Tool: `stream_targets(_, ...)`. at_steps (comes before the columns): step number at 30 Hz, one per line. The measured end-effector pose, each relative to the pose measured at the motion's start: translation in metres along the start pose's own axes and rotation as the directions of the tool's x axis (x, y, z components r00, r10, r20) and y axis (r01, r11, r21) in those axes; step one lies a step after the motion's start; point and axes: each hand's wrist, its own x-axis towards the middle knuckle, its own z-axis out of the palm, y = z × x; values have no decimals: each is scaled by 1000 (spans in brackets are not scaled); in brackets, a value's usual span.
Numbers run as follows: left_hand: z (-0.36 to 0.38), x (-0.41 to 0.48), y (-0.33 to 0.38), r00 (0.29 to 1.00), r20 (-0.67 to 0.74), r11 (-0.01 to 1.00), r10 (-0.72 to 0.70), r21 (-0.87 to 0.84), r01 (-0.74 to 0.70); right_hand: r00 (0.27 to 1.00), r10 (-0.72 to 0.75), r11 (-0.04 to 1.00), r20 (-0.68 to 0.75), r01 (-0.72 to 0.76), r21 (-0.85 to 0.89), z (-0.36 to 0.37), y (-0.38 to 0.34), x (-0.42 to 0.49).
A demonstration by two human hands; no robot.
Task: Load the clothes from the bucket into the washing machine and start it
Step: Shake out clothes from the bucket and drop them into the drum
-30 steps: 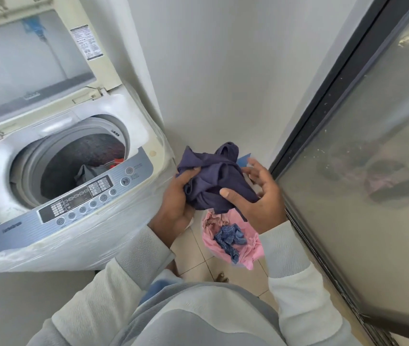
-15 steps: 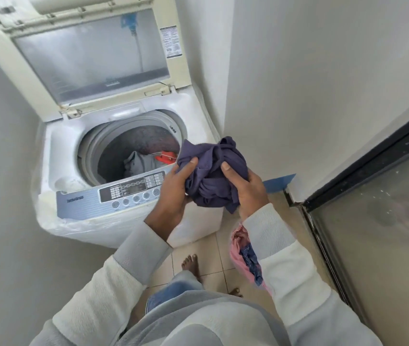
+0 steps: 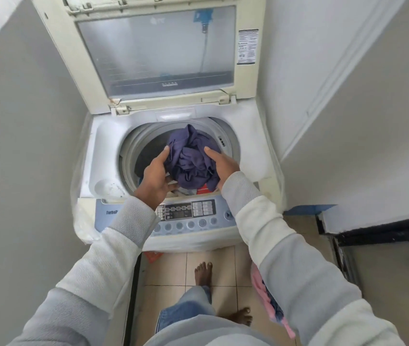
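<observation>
White walls hug the washing machine (image 3: pixel 103 156), its lid (image 3: pixel 156 51) up. Dropped too near the front, a loose end of the purple cloth (image 3: pixel 191 158) could catch on the rim (image 3: pixel 128 156) or flop onto the buttons (image 3: pixel 186 224). The left hand (image 3: pixel 154 176) and the right hand (image 3: pixel 222 164) each curl round one side of the bunch, holding it right over the tub hole (image 3: pixel 152 146).

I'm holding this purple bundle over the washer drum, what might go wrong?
The purple bundle, gripped by the left hand and right hand, hangs near the front of the drum rim, so cloth may catch there. Both sleeves cross the control panel and might press a button. The pink clothes by the right arm may be forgotten.
</observation>
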Motion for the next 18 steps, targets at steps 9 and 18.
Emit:
stream_targets(9, -36, 51, 14, 976, -145, 984, -165, 49, 174, 953, 290, 956, 83, -285, -62, 43, 0, 47)
stream_targets(18, -34, 42, 1, 972, -186, 982, -142, 96, 162, 955, 287, 957, 81, -282, -66, 33, -2, 32)
